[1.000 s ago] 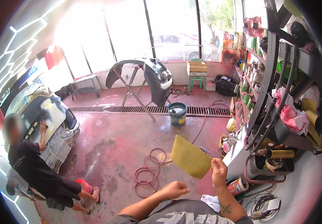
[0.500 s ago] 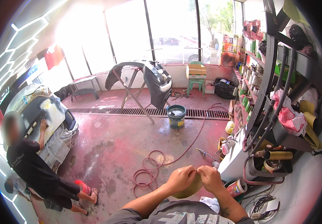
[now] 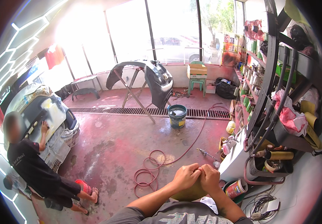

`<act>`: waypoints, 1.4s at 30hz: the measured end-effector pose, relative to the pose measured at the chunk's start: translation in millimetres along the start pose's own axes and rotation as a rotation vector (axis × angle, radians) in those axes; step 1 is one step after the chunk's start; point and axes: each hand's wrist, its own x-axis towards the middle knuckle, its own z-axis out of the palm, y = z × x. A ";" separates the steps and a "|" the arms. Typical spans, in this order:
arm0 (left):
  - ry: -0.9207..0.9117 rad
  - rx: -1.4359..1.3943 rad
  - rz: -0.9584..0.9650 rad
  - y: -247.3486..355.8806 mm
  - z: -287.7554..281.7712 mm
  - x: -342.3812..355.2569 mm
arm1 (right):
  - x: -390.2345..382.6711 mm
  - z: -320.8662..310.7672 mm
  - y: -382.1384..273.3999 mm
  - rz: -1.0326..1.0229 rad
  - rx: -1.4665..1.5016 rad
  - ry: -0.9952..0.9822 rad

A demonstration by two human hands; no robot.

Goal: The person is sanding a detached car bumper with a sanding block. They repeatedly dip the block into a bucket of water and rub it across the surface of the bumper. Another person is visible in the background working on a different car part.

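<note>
In front of my body, my left hand (image 3: 185, 176) and my right hand (image 3: 209, 178) are drawn together, knuckles up, fingers curled. Both pinch the upper edge of an olive-yellow sandpaper sheet (image 3: 191, 191), which hangs below them and bends toward my shirt. The fingertips and gripped edge are mostly hidden by the hands. A white cloth (image 3: 210, 203) shows beneath my right forearm.
A person (image 3: 30, 156) touches a partly masked car (image 3: 52, 115) at left. A coiled red hose (image 3: 146, 183) crosses the floor. Ahead are a bucket (image 3: 177, 121) and a bumper on a stand (image 3: 157, 84); at right, a loaded rack (image 3: 269, 93) and a can (image 3: 236, 189).
My hands have come closer together and turned knuckles up, with the sheet's pinched edge now covered. The sheet hangs narrower between my forearms.
</note>
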 end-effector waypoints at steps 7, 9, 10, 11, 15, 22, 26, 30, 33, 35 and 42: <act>0.009 -0.134 -0.080 -1.9 -2.3 2.9 | 9.2 -2.4 -4.2 -0.015 -0.151 0.052; -0.022 -0.127 -0.101 -2.3 -4.2 -1.8 | 15.1 -5.4 6.5 0.038 -0.159 0.105; -0.039 -0.123 -0.111 -3.0 -5.5 -5.8 | 19.5 -11.4 10.5 0.036 -0.189 0.130; -0.022 -0.097 -0.081 -4.4 -7.5 -11.5 | 25.9 -18.6 14.0 0.033 -0.214 0.157; -0.042 0.042 -0.017 -31.4 -19.3 -44.6 | 43.7 -59.0 52.7 0.184 -0.248 0.362; 0.043 0.119 0.001 -40.6 -43.8 -28.5 | 40.5 -51.2 32.1 -0.211 -0.199 -0.024; 0.093 0.142 0.316 -3.1 -19.0 6.9 | 30.5 -7.0 7.9 -0.188 -0.042 -0.078; 0.047 0.064 0.264 11.8 -19.0 13.7 | 33.9 -9.7 0.0 -0.128 0.023 0.015; 0.101 0.010 0.268 12.6 -13.3 17.4 | 34.3 -12.9 -4.0 -0.140 -0.027 0.036; 0.111 -0.040 0.211 24.1 -13.3 14.7 | 33.4 -16.5 -7.9 -0.163 -0.083 0.051; 0.077 -0.004 0.162 7.9 -12.6 2.8 | 50.7 -33.1 12.0 -0.074 -0.145 0.225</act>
